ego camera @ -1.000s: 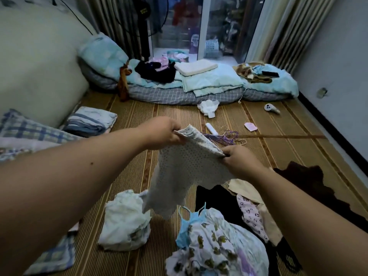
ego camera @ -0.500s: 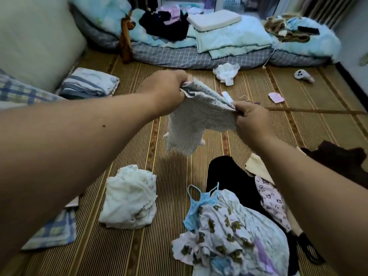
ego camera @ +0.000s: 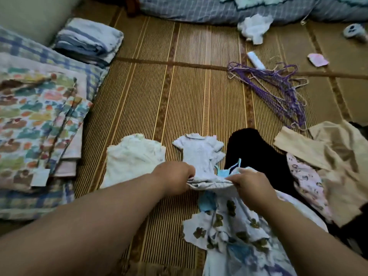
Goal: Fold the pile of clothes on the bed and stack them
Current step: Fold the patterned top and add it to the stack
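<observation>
Hands first: your left hand (ego camera: 173, 180) and your right hand (ego camera: 253, 186) each pinch the near edge of the small pale shirt (ego camera: 201, 154), one at each corner. Your fingertips are tucked under the cloth, so you cannot see them. The shirt lies flat on the woven mat (ego camera: 179, 92), a little below the middle of the view, with its collar pointing to 12 o'clock. Its near end is bunched up between your hands.

At 9 o'clock from the shirt, just beside it, sits a white folded garment (ego camera: 131, 158). Your left arm hides its near corner. At 3 o'clock from the shirt lies a black garment (ego camera: 256, 148), too dark to show its shape. A light blue strap top (ego camera: 224, 173) peeks out by your right hand, mostly hidden. At 6 o'clock a flowery dress (ego camera: 229, 222) runs off the bottom edge, partly under your right arm. A pink garment (ego camera: 306, 180) and a beige cloth (ego camera: 338, 156) lie further out at 3 o'clock, and the beige one is cut off by the right edge.

Purple hangers (ego camera: 278, 84) lie in a tangle at 1 o'clock. A folded striped stack (ego camera: 89, 40) sits at 10 o'clock. The grey thing (ego camera: 355, 32) at 2 o'clock is blurred and cut off, so you cannot tell what it is.
</observation>
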